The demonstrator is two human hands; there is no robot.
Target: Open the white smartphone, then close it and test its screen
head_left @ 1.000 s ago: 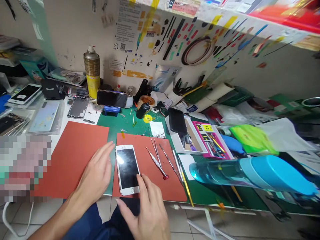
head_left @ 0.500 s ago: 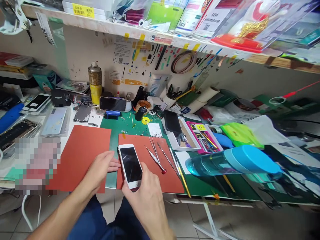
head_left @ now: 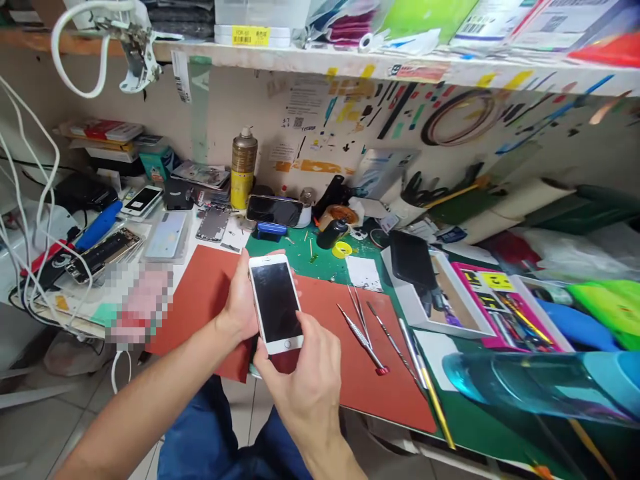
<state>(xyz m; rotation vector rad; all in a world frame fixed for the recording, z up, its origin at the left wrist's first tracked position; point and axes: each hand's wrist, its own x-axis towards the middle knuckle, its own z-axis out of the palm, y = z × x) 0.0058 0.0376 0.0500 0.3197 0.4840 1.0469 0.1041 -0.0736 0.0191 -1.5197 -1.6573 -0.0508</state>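
Observation:
A white smartphone (head_left: 275, 300) with a dark screen is held upright above the orange-red mats, its home button toward me. My left hand (head_left: 241, 307) supports it from the left, with fingers passing behind and their tips showing past the right edge. My right hand (head_left: 311, 373) grips the lower end between thumb and fingers. Right of the phone, a screwdriver with a red end (head_left: 363, 341), tweezers (head_left: 359, 310) and a thin metal tool (head_left: 393, 339) lie on the right mat (head_left: 325, 300). The left mat (head_left: 200, 293) extends under my left hand.
A blue water bottle (head_left: 540, 383) lies at the right. White and pink trays (head_left: 480, 327) hold tools. Behind stand a yellow spray can (head_left: 243, 170) and a phone on a blue stand (head_left: 275, 210). White cables (head_left: 40, 167) hang at left, and a shelf (head_left: 310, 63) runs overhead.
The view has swung left. The phone has been lifted off the mat. My left hand, earlier spread beside it, now holds it from the left; my right hand keeps its grip.

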